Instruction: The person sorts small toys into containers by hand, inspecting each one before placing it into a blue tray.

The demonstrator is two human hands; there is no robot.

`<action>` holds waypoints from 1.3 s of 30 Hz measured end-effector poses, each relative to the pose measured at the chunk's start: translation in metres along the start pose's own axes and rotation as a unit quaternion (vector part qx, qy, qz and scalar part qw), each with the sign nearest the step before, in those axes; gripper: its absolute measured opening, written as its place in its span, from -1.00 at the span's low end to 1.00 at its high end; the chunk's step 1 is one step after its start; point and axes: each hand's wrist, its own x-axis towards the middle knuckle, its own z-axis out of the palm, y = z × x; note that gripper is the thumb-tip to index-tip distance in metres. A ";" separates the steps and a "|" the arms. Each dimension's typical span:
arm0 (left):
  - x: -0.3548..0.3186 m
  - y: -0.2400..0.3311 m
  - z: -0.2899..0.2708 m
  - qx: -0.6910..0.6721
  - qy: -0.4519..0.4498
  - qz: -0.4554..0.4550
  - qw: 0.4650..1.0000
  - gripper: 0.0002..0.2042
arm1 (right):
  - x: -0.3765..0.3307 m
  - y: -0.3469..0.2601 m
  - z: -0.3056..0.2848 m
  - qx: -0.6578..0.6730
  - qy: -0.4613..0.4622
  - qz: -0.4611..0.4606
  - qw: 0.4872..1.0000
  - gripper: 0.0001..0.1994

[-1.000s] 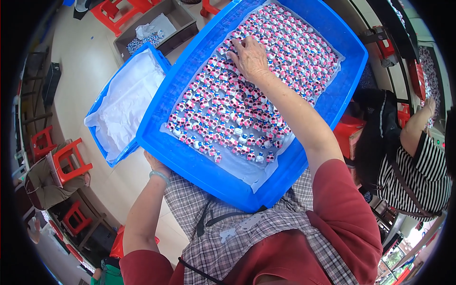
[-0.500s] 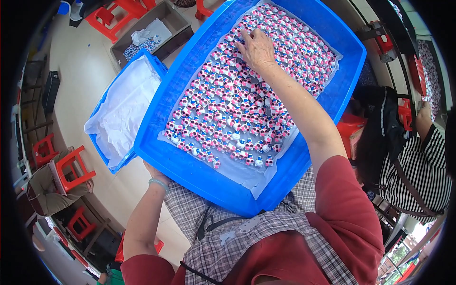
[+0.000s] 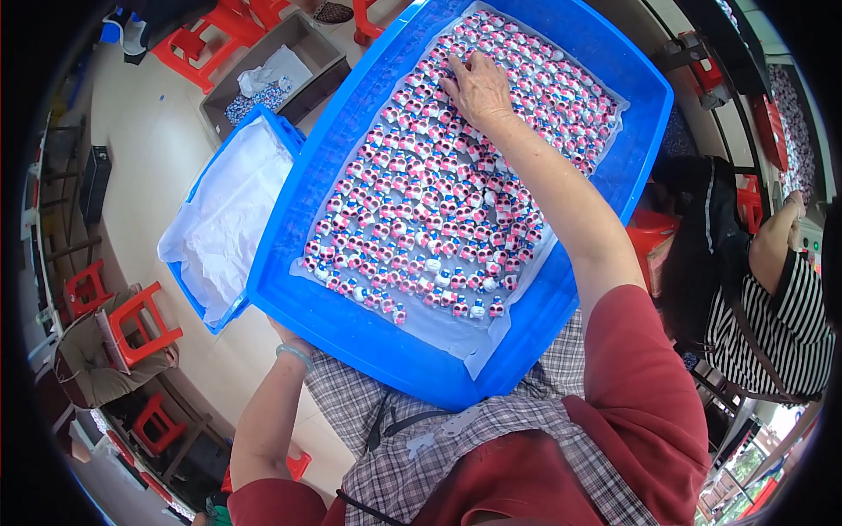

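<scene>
A big blue plastic tub (image 3: 574, 337) rests tilted across my lap, lined with white sheeting. Many small pink, white and blue figurines (image 3: 421, 188) with dark eyes lie crowded on that liner. Among the ones toward the far left side, my right hand (image 3: 481, 92) reaches down with bent fingers spread apart. Its fingertips touch figurines and are partly hidden, and nothing shows lifted in them. At the tub's near left edge, my left hand (image 3: 287, 331) is against the outside, under the rim. The tub hides its fingers.
Left of the tub stands a smaller blue tray (image 3: 210, 326) lined with white sheeting (image 3: 232, 210). Beyond it is a grey bin (image 3: 324, 79) with small pieces and a white bag. Red stools (image 3: 140, 324) stand left. A co-worker in a striped top (image 3: 772, 333) is at the right.
My right hand stays among the figurines at the far left, shifted only slightly. Some figurines near it and lower down have moved a little. At the right, the co-worker's forearm has moved.
</scene>
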 end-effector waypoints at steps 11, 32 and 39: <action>-0.005 0.004 0.000 0.106 -0.040 0.082 0.990 -0.59 | 0.027 0.022 -0.003 -0.027 0.020 0.006 0.999 -0.57; -0.008 0.015 -0.001 0.314 -0.106 0.238 0.913 -0.61 | 0.049 0.047 0.006 -0.063 0.005 0.019 0.998 -0.47; -0.009 0.015 0.003 0.380 -0.124 0.283 0.872 -0.61 | 0.061 0.068 0.004 -0.098 0.010 0.043 0.994 -0.46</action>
